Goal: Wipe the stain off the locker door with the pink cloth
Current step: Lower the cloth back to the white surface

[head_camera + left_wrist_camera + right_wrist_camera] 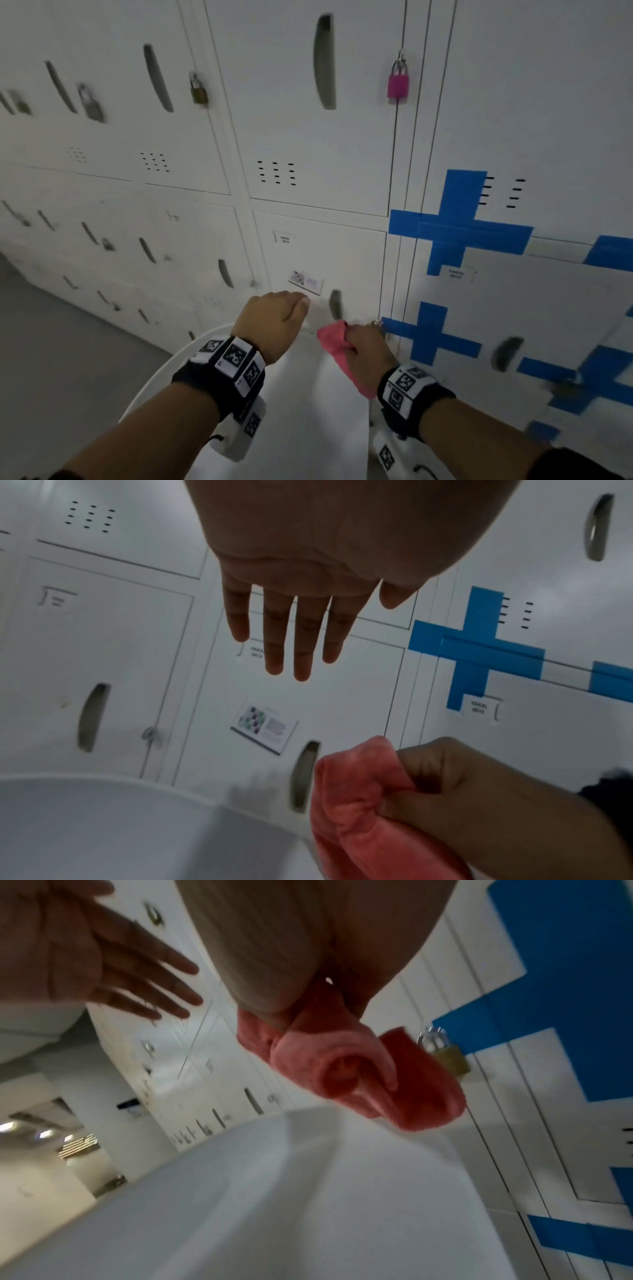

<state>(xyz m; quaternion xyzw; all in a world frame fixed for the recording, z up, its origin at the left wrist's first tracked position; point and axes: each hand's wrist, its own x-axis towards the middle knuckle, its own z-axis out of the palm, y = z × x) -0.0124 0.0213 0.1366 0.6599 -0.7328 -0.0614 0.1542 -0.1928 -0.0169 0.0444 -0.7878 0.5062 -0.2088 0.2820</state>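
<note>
My right hand (368,346) grips a bunched pink cloth (337,354) just in front of a white locker door (349,260), below its handle slot (335,303). The cloth (359,1074) is rolled inside the curled fingers, and a tail hangs towards the wrist. My left hand (274,320) hovers left of the cloth, near the door's sticker (306,281). Its fingers (291,631) are straight and spread and hold nothing. In the left wrist view a faint grey smudge (248,787) shows left of the handle slot (303,775). The head view hides that spot behind my hands.
A white round surface (301,411) lies below both hands, against the lockers. A brass padlock (448,1058) hangs just right of the cloth. Blue tape crosses (459,226) mark the lockers on the right. A pink padlock (398,85) hangs higher up. Grey floor (51,342) lies to the left.
</note>
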